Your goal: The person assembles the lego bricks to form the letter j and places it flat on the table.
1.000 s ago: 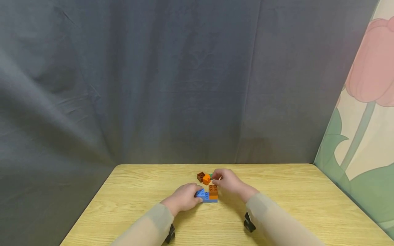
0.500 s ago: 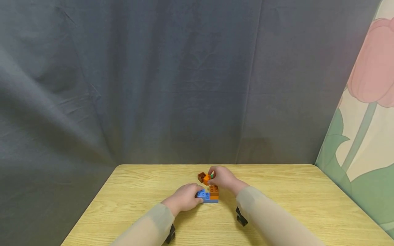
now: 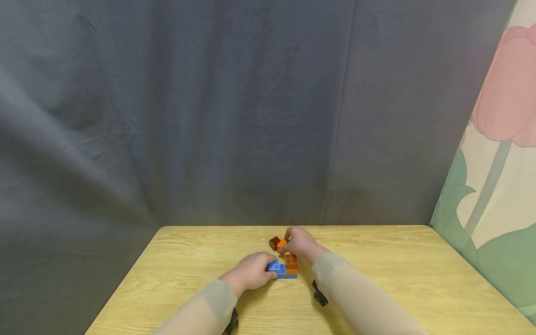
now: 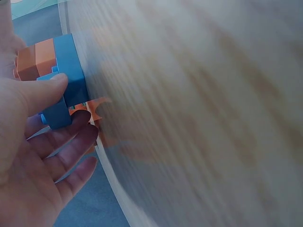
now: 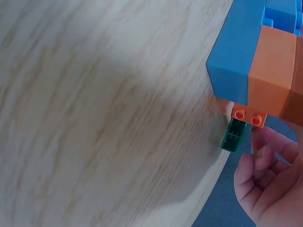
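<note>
1. Underneath: desk [image 3: 377, 279].
2. Gripping with left hand [image 3: 251, 270]; with right hand [image 3: 301, 243], cannot tell whether pinching or merely touching.
3. In left hand, held by its left end: blue-based build [image 3: 283, 270], with long axis left to right.
4. Just left of right hand, the nearer one, behind the build: orange brick [image 3: 282, 244].

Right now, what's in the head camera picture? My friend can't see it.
A person's left-hand grip holds joined blue blocks topped at the right end with orange and brown blocks. The right-hand grip is at a separate orange block just beyond, beside a loose brown block, on a wooden table before a dark curtain.
</note>
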`<action>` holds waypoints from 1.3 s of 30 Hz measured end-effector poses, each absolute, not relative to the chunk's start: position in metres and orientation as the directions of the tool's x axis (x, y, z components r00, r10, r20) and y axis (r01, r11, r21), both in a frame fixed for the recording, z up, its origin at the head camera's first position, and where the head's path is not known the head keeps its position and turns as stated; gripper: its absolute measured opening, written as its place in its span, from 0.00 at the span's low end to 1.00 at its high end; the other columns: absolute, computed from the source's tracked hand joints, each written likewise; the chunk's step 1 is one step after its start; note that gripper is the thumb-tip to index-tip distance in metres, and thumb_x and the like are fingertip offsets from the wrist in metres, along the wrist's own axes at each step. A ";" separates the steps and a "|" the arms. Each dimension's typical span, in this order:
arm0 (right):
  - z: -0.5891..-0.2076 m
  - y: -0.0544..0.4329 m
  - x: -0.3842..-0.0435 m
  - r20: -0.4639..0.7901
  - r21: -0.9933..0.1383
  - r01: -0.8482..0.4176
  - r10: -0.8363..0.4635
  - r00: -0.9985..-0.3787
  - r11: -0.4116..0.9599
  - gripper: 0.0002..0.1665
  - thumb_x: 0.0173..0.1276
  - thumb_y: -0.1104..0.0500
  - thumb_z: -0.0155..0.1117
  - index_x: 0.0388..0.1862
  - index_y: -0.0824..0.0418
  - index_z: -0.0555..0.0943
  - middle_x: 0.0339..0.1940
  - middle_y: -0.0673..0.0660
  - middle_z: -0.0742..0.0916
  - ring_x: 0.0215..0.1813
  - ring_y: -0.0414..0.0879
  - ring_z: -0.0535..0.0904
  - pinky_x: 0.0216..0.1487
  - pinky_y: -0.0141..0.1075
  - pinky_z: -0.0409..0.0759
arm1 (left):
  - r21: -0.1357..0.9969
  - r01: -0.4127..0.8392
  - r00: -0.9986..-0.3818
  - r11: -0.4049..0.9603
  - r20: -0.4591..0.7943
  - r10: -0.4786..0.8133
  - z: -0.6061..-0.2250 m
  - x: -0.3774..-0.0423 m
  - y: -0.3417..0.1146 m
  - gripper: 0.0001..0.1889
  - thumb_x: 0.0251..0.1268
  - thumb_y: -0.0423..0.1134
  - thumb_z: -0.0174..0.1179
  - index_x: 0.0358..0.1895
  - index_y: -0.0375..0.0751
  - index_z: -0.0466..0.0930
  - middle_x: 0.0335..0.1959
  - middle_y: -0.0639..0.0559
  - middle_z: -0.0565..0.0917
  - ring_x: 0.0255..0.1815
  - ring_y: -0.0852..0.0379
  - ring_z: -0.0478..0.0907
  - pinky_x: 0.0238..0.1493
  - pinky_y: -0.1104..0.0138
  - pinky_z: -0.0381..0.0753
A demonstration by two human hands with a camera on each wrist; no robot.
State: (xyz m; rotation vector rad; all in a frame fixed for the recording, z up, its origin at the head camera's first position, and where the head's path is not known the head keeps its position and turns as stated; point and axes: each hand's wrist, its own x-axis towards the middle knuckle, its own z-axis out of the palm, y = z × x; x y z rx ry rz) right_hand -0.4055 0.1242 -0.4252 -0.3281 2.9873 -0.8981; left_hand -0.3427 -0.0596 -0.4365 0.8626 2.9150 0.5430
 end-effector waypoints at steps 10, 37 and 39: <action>-0.435 0.128 -0.409 0.054 -0.600 -0.190 -0.197 -0.979 0.778 0.20 0.52 0.56 0.82 0.34 0.60 0.79 0.31 0.53 0.80 0.31 0.48 0.72 0.31 0.38 0.70 | 0.343 0.514 -0.845 0.787 0.044 0.533 -0.439 -0.342 -0.058 0.24 0.66 0.46 0.66 0.63 0.42 0.79 0.49 0.54 0.81 0.41 0.64 0.74 0.52 0.62 0.76; -0.408 0.129 -0.384 0.164 -0.796 -0.212 -0.136 -0.977 0.567 0.15 0.63 0.63 0.69 0.43 0.65 0.73 0.33 0.58 0.78 0.30 0.48 0.73 0.30 0.37 0.74 | 0.344 0.531 -0.834 0.774 0.055 0.548 -0.439 -0.342 -0.061 0.22 0.66 0.45 0.66 0.60 0.42 0.81 0.44 0.56 0.81 0.39 0.64 0.75 0.49 0.62 0.77; -0.408 0.132 -0.382 0.163 -0.805 -0.208 -0.131 -0.978 0.555 0.13 0.65 0.63 0.67 0.43 0.65 0.74 0.33 0.58 0.79 0.30 0.48 0.73 0.30 0.37 0.74 | 0.343 0.529 -0.836 0.776 0.054 0.546 -0.439 -0.343 -0.061 0.21 0.66 0.45 0.66 0.60 0.42 0.81 0.45 0.56 0.81 0.40 0.64 0.75 0.49 0.62 0.77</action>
